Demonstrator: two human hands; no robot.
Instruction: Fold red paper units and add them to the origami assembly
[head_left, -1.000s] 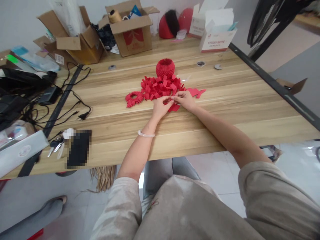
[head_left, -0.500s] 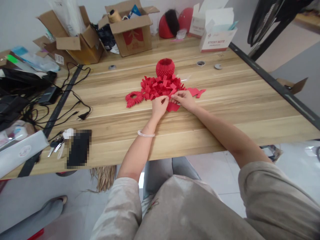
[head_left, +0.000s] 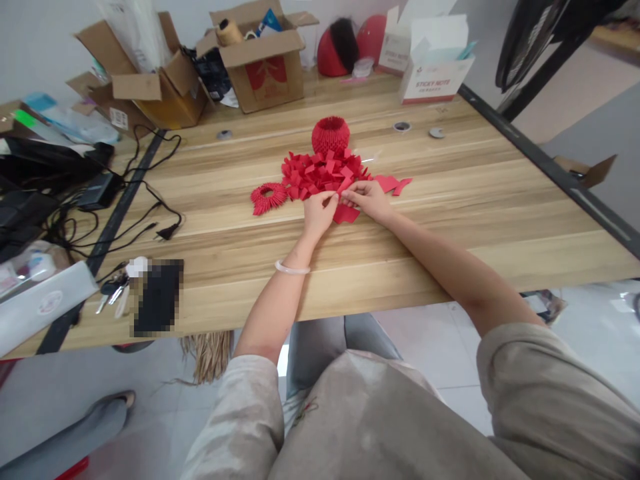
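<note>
My left hand point(head_left: 320, 210) and my right hand point(head_left: 367, 200) meet at the near edge of a heap of folded red paper pieces point(head_left: 320, 175). Between them the fingertips pinch a small piece of red paper point(head_left: 342, 193). Flat red paper point(head_left: 346, 213) lies just below the fingers, and more red sheets point(head_left: 387, 183) lie to the right of my right hand. Behind the heap stands a round red paper vase shape point(head_left: 331, 135). A red paper ring point(head_left: 269, 197) with a pointed edge lies left of the heap.
Cardboard boxes point(head_left: 270, 73) and a sticky note box point(head_left: 435, 83) stand along the back of the wooden table point(head_left: 225, 267). Black cables with a plug point(head_left: 167, 231), keys point(head_left: 116, 291) and a white box point(head_left: 45, 303) lie at the left. A person's leg point(head_left: 75, 440) shows lower left.
</note>
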